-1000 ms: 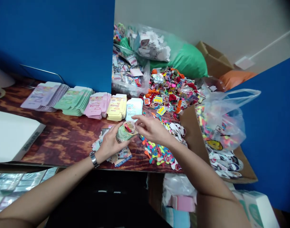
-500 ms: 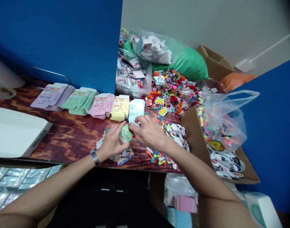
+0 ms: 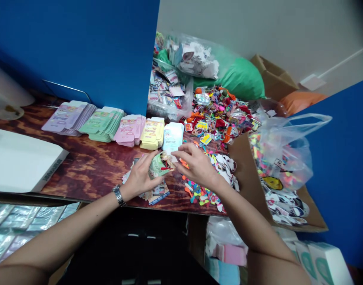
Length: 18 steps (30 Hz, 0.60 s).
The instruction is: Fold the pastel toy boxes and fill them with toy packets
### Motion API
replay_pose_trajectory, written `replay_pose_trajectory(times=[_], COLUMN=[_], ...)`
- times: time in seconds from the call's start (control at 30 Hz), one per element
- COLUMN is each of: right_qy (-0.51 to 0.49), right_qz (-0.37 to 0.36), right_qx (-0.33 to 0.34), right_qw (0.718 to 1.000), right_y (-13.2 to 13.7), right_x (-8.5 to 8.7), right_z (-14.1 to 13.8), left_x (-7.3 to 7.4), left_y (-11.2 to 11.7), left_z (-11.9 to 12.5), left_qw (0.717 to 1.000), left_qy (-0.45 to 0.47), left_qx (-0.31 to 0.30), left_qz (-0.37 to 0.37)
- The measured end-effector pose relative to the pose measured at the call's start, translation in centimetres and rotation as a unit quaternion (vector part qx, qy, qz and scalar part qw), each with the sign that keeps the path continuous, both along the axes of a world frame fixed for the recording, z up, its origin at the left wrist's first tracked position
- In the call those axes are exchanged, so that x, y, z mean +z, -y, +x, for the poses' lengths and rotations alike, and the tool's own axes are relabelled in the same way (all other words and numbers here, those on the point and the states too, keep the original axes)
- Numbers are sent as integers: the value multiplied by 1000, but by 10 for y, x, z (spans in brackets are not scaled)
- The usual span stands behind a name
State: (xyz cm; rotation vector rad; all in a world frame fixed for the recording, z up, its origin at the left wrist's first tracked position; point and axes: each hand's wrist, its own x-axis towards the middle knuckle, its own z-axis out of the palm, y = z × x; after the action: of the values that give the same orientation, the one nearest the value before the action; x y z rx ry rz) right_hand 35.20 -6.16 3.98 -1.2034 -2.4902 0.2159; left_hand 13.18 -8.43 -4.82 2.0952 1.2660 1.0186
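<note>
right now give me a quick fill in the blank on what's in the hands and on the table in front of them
The curled printed card held in one hand is mainly ____.
The metal-link watch is on the ____ wrist.
Beside the yellow stack of flat printed cards, the stack nearest the other hand is pale ____.

Missing words: green; left; blue
</note>
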Motion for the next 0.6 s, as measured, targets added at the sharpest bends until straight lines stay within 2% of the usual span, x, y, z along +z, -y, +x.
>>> replay_pose_trajectory(times=[0.1, 0.27, 0.4, 0.5, 0.6], right_qy=[-20, -88, -106, -67, -26], right_qz=[-27, -128, -84, -40, -4], right_qx=[-10, 62, 25, 51, 52], right_qw=[999, 986, 990, 996, 998], right_y=[6, 9, 12, 17, 19], right_x=[-8, -10, -5, -5, -11], right_z=[-5, -8, -1, 1, -1], left_x=[-1, -1, 1, 3, 3], left_y=[1, 2, 2, 2, 4], left_z=[3, 6, 4, 2, 3], left_qw=[1000, 999, 998, 996, 995], left_qy=[4, 25, 40, 43, 50], left_qx=[11, -23, -17, -29, -48], left_qz=[-5, -13, -54, -77, -68])
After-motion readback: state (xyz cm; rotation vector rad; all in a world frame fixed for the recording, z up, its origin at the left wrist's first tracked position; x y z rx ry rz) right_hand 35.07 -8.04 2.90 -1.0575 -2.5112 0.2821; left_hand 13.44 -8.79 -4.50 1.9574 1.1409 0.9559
